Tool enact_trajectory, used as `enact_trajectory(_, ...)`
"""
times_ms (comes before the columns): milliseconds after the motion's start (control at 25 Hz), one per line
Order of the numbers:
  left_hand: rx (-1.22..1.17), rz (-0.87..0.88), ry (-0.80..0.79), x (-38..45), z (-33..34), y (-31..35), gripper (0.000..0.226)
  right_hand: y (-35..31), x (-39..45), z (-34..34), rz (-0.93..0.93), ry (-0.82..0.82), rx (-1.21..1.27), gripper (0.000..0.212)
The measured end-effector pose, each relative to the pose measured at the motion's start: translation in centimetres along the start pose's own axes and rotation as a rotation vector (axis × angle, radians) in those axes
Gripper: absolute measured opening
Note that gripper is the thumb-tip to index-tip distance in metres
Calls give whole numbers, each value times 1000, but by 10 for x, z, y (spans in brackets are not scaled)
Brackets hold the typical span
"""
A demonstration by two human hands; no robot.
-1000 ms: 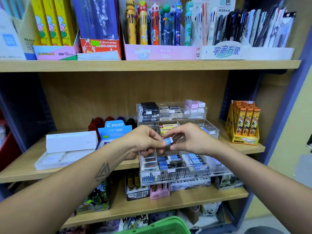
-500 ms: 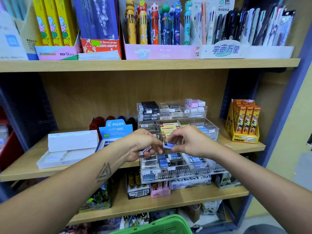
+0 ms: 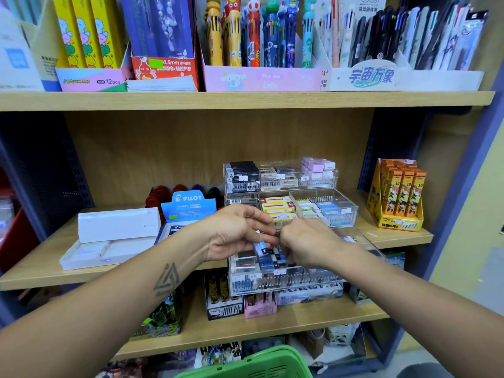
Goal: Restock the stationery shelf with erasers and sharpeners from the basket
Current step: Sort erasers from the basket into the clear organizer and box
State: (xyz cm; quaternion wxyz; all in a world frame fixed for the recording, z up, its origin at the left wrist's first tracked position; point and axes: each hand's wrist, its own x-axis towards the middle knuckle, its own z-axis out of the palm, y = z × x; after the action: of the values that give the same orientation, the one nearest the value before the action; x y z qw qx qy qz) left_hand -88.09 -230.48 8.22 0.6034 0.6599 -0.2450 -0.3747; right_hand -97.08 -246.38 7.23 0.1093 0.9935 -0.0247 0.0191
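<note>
**Both hands at the lowest tier of the eraser rack**

A small blue-and-white eraser (image 3: 262,246) sits between the fingertips of the left hand (image 3: 236,233), tilted, just above the lowest tier of the clear acrylic rack (image 3: 283,281). The left thumb and fingers are curled around it in a pinch. The right hand (image 3: 308,245) is just beside it, knuckles up, fingers curled down into the same tier among the blue and black erasers lying there; whether those fingers are holding anything cannot be told, since the back of the hand hides them.

The rack stands at the front edge of the middle shelf (image 3: 49,276), right of centre, stepped in three tiers; the middle tier holds yellow and pale blue erasers, the top tier black, white and pink ones. To its left on the shelf stand a blue Pilot display card (image 3: 188,204) and a white box (image 3: 117,225); near the right end stands an orange display box (image 3: 395,197). The rim of a green basket (image 3: 253,362) shows at the bottom edge of the view, below the hands.
</note>
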Motion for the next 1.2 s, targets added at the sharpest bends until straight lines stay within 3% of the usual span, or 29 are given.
enact_trajectory(120,-50,24,5,-1,0,-2,48,8,-2,-4,-2,-30,101,18)
enact_trajectory(280,-58,83,88,-1,7,2,40,15,-10,-24,14,22,954,19)
enact_trajectory(320,-49,107,98,-1,10,3,39,11,-11,-27,4,13,1049,24)
enact_trajectory(480,-74,150,182,-5,25,4,27,2,-4,-22,39,138,909,21)
enact_trajectory(560,-7,104,192,-10,28,1,20,11,-5,-25,48,123,750,21)
enact_trajectory(640,336,128,177,-15,25,-2,17,20,-9,-25,28,25,444,25)
enact_trajectory(760,1051,405,73,-18,22,-3,27,17,-9,-20,-9,-77,188,24)
enact_trajectory(920,1473,421,-116,-20,23,-9,29,9,-11,-15,-50,-60,126,15)
enact_trajectory(1080,1563,360,-136,-12,12,-12,46,6,-11,-10,-41,-33,118,11)
enact_trajectory(1200,1586,370,-154,-10,11,-11,46,6,-7,-2,-8,-37,121,10)
